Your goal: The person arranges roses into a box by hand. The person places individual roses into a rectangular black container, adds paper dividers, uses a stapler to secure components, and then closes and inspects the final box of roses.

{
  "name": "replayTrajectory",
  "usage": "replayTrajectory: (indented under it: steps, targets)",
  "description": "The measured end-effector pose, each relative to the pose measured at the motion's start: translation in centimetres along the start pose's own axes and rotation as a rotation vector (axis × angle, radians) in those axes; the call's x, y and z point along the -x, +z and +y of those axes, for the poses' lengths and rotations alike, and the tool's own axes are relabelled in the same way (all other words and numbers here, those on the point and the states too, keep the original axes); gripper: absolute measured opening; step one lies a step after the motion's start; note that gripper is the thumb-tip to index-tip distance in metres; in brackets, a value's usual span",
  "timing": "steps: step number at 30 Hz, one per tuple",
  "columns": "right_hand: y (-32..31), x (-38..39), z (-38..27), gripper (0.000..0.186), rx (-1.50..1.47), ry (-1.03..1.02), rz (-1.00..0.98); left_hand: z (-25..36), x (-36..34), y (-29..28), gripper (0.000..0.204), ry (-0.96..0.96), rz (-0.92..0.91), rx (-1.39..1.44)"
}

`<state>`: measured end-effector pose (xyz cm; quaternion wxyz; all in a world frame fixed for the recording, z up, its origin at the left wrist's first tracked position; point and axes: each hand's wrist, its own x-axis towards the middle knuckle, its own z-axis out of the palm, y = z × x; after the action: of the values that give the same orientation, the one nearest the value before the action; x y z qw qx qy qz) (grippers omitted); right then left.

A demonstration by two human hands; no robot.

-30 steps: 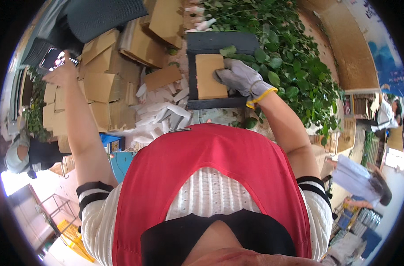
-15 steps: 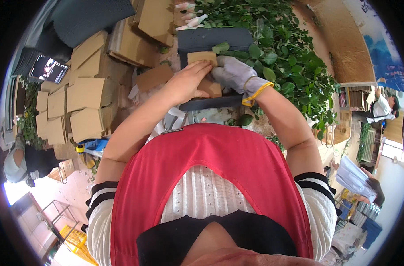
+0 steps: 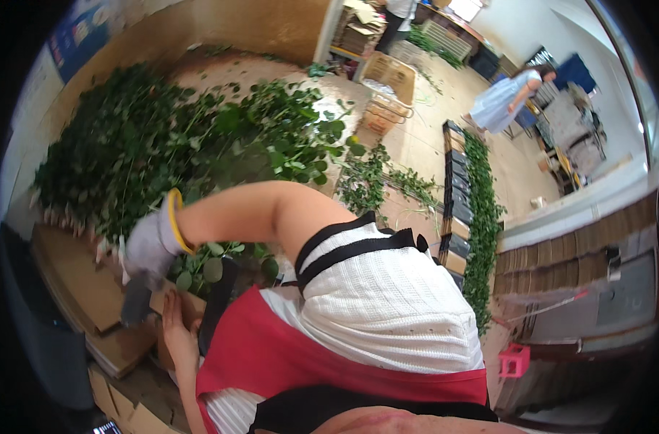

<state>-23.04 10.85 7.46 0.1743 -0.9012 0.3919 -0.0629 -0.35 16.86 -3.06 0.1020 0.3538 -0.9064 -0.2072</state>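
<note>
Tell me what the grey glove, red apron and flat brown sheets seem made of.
Grey glove: likely matte fabric, by its soft, bending shape; weave unclear. Red apron: probably smooth cloth, draping softly. Flat brown sheets: apparently dull cardboard, stiff and straight-edged.

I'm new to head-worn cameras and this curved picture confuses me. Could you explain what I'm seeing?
There is no machine here: a person works with their own two hands. The camera, one of two worn on the head, looks down through a very wide lens, so straight edges bend toward the dark rim. The red apron is the wearer's.

The gloved right hand is beside leafy green stems heaped on the work surface. The bare left hand touches a brown cardboard piece. By the glove is a dark grey shape, too blurred to tell what it is or whether it's held.
</note>
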Motion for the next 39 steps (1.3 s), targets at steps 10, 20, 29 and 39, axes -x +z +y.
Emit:
replayTrajectory:
  steps: [10,20,29,39]
  targets:
    - [10.3,3.1,-0.7,0.020,0.223,-0.075,0.080,3.2,0.1,-1.5,0.084,0.123,0.321,-0.596]
    - [14.4,7.8,-7.7,0.031,-0.209,0.166,0.650,-7.5,1.5,3.6,0.053,0.112,0.172,-0.130]
    - [13.4,-0.8,-3.7,0.026,0.293,-0.301,0.291,-14.4,2.2,3.1,0.053,-0.205,0.009,0.384]
    - [9.5,0.2,-2.5,0.031,0.215,-0.160,0.044,0.3,1.2,2.6,0.066,-0.216,0.333,-0.017]
